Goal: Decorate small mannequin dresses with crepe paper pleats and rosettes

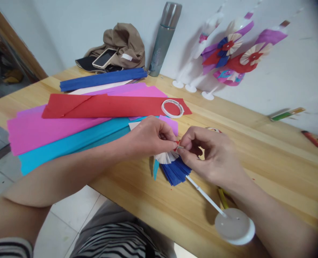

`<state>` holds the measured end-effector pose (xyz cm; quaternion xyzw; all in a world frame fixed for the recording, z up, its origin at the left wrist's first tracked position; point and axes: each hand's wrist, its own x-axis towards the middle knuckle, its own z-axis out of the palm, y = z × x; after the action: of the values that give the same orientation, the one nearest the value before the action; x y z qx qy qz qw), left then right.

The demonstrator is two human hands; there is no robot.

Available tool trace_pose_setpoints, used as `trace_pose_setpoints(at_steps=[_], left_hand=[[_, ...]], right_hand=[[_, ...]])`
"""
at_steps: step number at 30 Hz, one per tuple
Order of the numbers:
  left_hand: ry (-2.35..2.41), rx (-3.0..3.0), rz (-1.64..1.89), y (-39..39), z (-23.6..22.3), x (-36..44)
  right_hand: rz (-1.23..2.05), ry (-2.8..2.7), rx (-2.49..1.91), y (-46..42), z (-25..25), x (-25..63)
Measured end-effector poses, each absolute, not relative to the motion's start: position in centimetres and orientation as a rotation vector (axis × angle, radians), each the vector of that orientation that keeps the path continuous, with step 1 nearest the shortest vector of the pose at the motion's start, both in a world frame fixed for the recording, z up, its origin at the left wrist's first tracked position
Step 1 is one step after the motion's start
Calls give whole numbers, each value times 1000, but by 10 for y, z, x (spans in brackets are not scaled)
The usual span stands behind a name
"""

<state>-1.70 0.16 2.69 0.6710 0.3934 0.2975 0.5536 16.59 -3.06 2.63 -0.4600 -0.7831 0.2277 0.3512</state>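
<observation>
My left hand is closed in a pinch on a small red paper piece. Right beside it, my right hand pinches a thin whitish strip at the same spot; its exact kind is too small to tell. Under both hands a paper figure lies tilted over the table, with a pleated white paper fan above a pleated blue paper skirt. From the skirt a white stick runs to a round white base near my right forearm. My fingers hide the figure's upper part.
Red crepe paper lies over pink and turquoise sheets, with a white tape roll on its right end. Behind stand a thermos, a brown cloth bag with a phone, and several finished figures. A cutter lies far right.
</observation>
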Motion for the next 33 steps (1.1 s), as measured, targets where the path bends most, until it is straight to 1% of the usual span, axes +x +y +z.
trace_pose_setpoints(at_steps=[5,12,16,21,23,33], left_hand=[[909,1600,705,1,27,-16],[921,1584,691,0,29,-16],[930,1541,714,2,27,-16],[965,1493,731,4,27,-16],[967,1489,737,4,27,-16],[910,1524,757,-1,31,-14]], right_hand=[[512,-2055,-1178,-30,24,166],[543,-2041,-1125,-31,25,163],[601,-1998,-1156,-31,25,165],[774,-1905,-1200,-29,27,167],[794,-1891,-1209,-28,27,166],[632,-1977,-1189,-30,26,165]])
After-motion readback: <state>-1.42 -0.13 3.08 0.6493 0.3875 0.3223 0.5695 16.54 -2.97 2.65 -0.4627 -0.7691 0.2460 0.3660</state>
